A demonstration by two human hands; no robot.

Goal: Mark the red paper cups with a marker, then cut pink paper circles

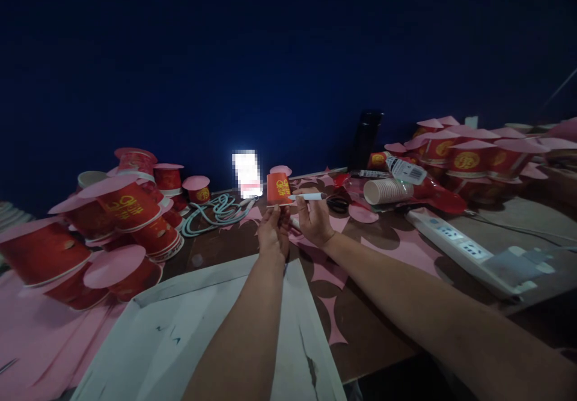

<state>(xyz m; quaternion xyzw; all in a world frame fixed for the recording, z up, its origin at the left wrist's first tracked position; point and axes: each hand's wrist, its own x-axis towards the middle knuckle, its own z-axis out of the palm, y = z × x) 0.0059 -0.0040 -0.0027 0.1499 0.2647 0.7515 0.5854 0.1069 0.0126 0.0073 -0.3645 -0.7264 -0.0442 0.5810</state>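
Note:
My left hand [273, 232] is closed at the lower edge of a red paper cup [276, 190] with gold lettering, held up in front of me. A pink paper disc [280, 169] shows just above the cup; whether it is attached cannot be made out. Pinched in my right hand [314, 222] is a white marker pen [311, 196], lying nearly level. Its left tip is at the cup's right side, touching or very close. A small pale piece [295, 223] shows between the hands, too unclear to name. Below my forearms lies a white board or box lid [180, 329].
Red cups with pink discs [130, 202] are stacked at left, with more cups [469, 160] at right. A coiled cable [216, 211] lies near a bright phone-like screen [247, 172]. Scissors [337, 204], stacked paper cups [387, 192], a dark bottle [366, 139] and a power strip [451, 235] are rightward.

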